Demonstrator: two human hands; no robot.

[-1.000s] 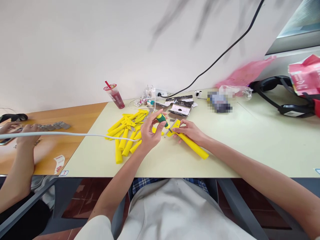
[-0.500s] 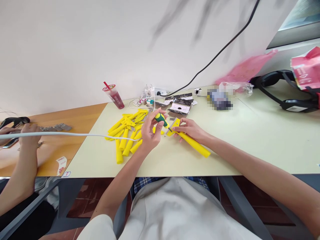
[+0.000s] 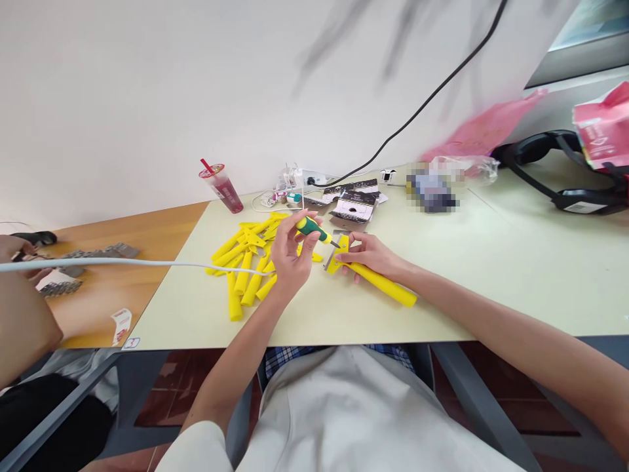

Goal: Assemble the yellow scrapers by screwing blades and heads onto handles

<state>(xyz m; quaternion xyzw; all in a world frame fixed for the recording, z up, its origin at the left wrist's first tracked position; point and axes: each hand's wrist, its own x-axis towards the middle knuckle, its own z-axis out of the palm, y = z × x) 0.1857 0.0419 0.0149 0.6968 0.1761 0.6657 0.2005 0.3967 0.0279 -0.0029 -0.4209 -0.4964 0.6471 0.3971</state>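
Note:
My left hand [image 3: 293,252] grips a screwdriver [image 3: 310,227] with a green and yellow handle, its shaft slanting down to the right. The tip is at the head of a yellow scraper [image 3: 383,285]; whether it touches a screw I cannot tell. My right hand [image 3: 373,254] holds that scraper near its head, thumb on top, with the handle pointing toward me to the right. A metal blade edge shows at the head. Left of my left hand lies a pile of yellow scraper parts [image 3: 248,262], handles and flat heads mixed.
Behind my hands lie opened black-and-white boxes [image 3: 354,208] and a power strip [image 3: 314,178] with cables. A red drink cup [image 3: 227,190] stands at back left. At right is a black headset [image 3: 565,196]. A co-worker's arm [image 3: 29,308] is at the left over grey metal pieces [image 3: 105,252].
The screwdriver has tilted flatter and shifted slightly left with my left hand. The scraper's head has turned a little in my right hand. The co-worker's arm has moved at the left.

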